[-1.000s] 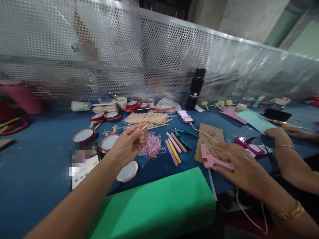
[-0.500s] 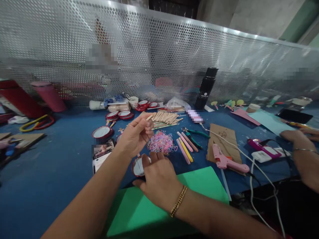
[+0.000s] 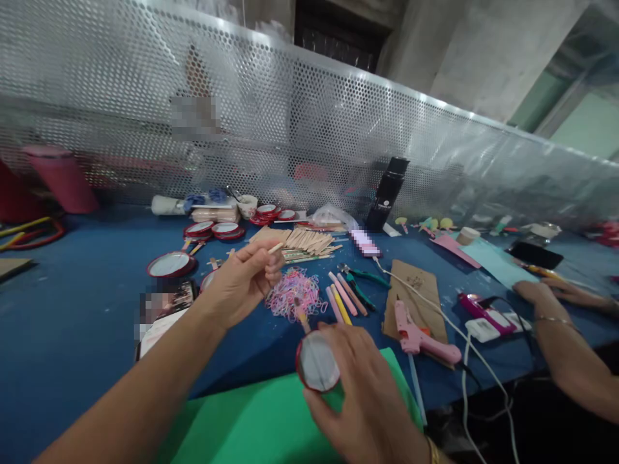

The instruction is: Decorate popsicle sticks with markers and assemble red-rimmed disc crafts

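Observation:
My left hand (image 3: 249,277) is closed in a pinch on a thin wooden stick (image 3: 276,247), whose pale end pokes out past the fingertips. Between the thumb and fingers of my right hand (image 3: 362,380) is a small red-rimmed disc (image 3: 319,362) with a greyish-white face and a short wooden handle pointing away from me. It is tilted above the green sheet (image 3: 251,415). Just beyond my hands lies a heap of small coloured rubber bands (image 3: 296,293). A pile of flat wooden sticks (image 3: 312,241) lies behind it.
Similar red-rimmed discs (image 3: 170,264) lie left of the heap, near a phone (image 3: 164,316). To the right are coloured glue sticks (image 3: 342,293), teal-handled pliers (image 3: 370,277) and a pink glue gun (image 3: 420,335) on cardboard (image 3: 420,277), with white cables. Another person's arm (image 3: 561,335) rests at far right.
My right hand has picked the red-rimmed disc up off the table and brought it right and nearer to me. My left hand still pinches the stick. The view has shifted right.

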Action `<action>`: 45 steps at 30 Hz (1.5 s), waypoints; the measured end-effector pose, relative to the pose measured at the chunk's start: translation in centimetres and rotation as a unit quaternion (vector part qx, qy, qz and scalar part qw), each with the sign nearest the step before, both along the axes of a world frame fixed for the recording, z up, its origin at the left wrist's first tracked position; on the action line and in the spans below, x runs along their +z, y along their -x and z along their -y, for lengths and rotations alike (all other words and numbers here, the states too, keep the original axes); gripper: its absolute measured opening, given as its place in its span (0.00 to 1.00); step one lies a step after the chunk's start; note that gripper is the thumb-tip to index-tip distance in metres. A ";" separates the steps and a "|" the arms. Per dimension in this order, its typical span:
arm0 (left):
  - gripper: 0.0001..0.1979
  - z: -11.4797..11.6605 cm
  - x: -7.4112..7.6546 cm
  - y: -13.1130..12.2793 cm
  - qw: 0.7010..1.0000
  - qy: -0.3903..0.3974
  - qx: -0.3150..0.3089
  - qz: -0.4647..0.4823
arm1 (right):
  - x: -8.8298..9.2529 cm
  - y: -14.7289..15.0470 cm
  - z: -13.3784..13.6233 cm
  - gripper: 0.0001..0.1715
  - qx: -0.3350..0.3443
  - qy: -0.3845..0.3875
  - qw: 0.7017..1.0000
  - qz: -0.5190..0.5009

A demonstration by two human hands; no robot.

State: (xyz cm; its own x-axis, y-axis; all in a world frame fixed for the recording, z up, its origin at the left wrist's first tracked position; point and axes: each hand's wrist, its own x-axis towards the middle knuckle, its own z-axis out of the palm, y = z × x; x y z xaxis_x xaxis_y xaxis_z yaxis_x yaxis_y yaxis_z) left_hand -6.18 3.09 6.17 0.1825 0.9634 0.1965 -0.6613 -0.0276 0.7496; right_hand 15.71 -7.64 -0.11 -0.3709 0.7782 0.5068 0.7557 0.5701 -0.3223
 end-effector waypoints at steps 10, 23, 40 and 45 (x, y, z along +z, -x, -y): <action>0.21 0.6 -3.1 -1.4 0.989 0.081 0.005 -0.124 | -0.8 -2.1 -1.6 0.34 0.008 -0.098 0.993 -0.070; 0.19 0.4 -2.9 -0.7 0.973 0.046 -0.027 -0.224 | 0.0 -2.1 -2.2 0.35 0.028 -0.095 0.993 -0.063; 0.16 0.5 -3.2 -0.7 0.978 0.045 -0.038 -0.200 | -0.1 -1.6 -2.0 0.36 0.033 -0.087 0.993 -0.071; 0.16 0.5 -3.0 -0.9 0.978 0.055 -0.037 -0.197 | -0.2 -1.4 -2.0 0.37 0.030 -0.083 0.994 -0.066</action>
State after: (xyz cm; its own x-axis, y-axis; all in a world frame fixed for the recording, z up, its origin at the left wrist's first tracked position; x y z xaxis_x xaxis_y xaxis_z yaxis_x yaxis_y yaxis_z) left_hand -5.29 2.60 3.17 0.2926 0.9562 -0.0074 -0.3172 0.1044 0.9426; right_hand 17.14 -5.67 -0.32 -0.3351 0.6590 0.6734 0.6763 0.6659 -0.3151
